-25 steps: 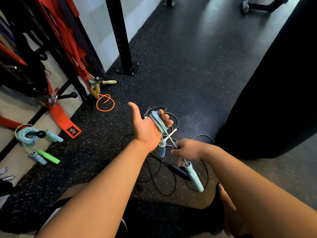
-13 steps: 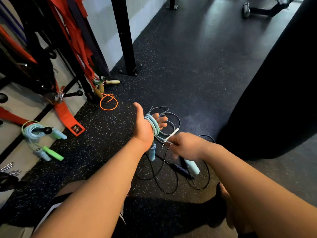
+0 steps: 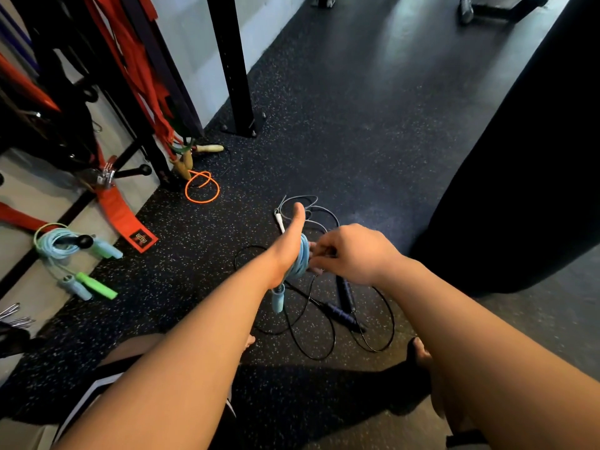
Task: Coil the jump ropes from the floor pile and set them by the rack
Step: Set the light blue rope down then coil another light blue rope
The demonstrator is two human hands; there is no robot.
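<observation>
Left hand (image 3: 287, 246) is standing edge-up at frame centre, thumb pointing to 12. Blue rope (image 3: 302, 258) is sitting wound round its palm, with one handle (image 3: 278, 298) dangling toward 6. Its fingers are hiding behind the coil and the other hand, so their curl cannot be told. Right hand (image 3: 355, 251) is sitting at 3 of the coil, fingertips (image 3: 316, 254) bunched and pinching the blue rope at the coil's side.

Around:
- Black rope (image 3: 344, 316) is lying in loose loops on the floor (image 3: 357, 125) under both hands, its dark handles at 5 of the coil.
- Grey rope (image 3: 303, 203) is lying at 12, just past the thumb, white handle showing.
- Orange rope (image 3: 202, 188) is curling at 10, near the foot of the post (image 3: 232, 60).
- Rack (image 3: 58, 92) is filling 9 to 11. A coiled rope (image 3: 52, 245) with blue and green handles is resting by it at 9.
- Red strap (image 3: 117, 209) is trailing off the rack. Its label (image 3: 143, 238) is showing marks too small to read.
- Bag (image 3: 535, 141) is crowding the whole side at 3, near the floor pile.
</observation>
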